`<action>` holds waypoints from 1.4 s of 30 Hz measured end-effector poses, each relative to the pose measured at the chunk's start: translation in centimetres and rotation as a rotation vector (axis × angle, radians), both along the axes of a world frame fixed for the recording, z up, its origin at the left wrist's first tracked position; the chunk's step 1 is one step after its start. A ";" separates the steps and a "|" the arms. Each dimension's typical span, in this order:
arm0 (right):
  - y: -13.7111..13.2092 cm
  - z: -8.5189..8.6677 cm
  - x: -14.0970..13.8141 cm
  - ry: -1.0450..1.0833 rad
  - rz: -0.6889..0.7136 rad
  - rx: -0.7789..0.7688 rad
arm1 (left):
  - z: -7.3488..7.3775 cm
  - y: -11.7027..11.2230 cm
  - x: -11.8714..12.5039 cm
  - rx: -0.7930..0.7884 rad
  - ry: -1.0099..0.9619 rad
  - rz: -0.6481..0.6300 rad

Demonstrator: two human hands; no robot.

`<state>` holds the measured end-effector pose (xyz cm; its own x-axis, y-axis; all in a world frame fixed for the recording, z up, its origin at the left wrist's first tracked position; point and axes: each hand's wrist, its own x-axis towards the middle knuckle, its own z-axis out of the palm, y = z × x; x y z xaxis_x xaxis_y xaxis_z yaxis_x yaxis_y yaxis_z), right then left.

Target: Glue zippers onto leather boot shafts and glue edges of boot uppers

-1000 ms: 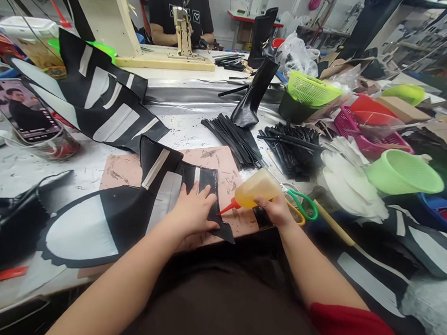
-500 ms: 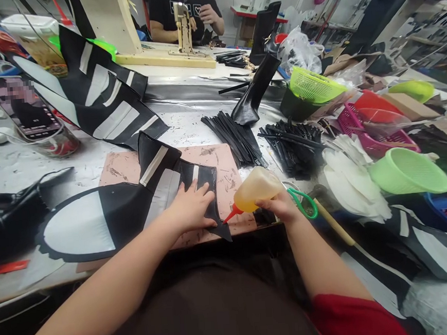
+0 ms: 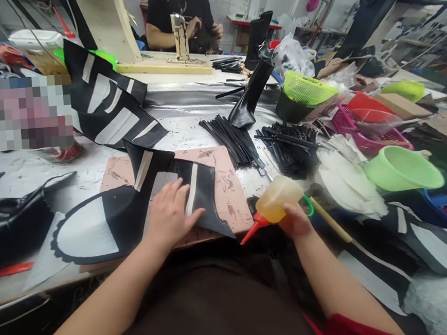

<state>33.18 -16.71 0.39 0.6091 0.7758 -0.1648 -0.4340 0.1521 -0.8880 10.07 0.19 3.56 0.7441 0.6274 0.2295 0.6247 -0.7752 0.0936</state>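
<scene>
A black leather boot piece [image 3: 119, 222] with white and grey panels lies on a pink work board [image 3: 225, 188] in front of me. My left hand [image 3: 170, 214] rests flat on that piece, fingers spread. My right hand [image 3: 295, 221] grips a yellow glue bottle [image 3: 276, 199] with a red nozzle [image 3: 251, 231], held off the board's right front corner with the nozzle pointing down and left.
Bundles of black strips [image 3: 232, 138] lie behind the board. Green [image 3: 401, 169], pink [image 3: 363, 130] and lime baskets [image 3: 304, 89] crowd the right. More black-and-white pieces [image 3: 106, 104] lie at the back left. A person [image 3: 180, 16] works at a machine across the table. Green-handled scissors [image 3: 307, 205] lie beside my right hand.
My right hand has drawn the glue bottle away from the leather edge, to the right and toward me. My left hand has slid left along the piece.
</scene>
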 end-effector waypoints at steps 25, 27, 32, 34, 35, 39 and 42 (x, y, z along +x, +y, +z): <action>-0.6 1.3 -2.8 0.240 -0.134 0.284 | 5.7 3.2 -1.5 0.033 0.490 -0.146; -0.1 1.0 -2.9 0.257 -0.115 0.281 | 4.3 1.9 0.1 0.038 0.450 -0.178; 0.9 0.7 -2.7 0.206 -0.109 0.255 | 2.1 2.5 0.5 -0.111 0.456 -0.294; 1.6 0.7 -2.4 0.165 -0.094 0.239 | 2.2 3.3 0.1 -0.177 0.482 -0.347; 2.2 0.8 -2.3 0.144 -0.084 0.227 | 2.2 3.5 0.1 -0.189 0.488 -0.355; 5.7 1.0 -1.9 0.017 -0.108 0.176 | 2.1 3.2 0.9 -0.143 0.465 -0.279; 8.9 1.1 -1.7 -0.111 -0.153 0.126 | 1.6 2.7 1.3 -0.109 0.411 -0.235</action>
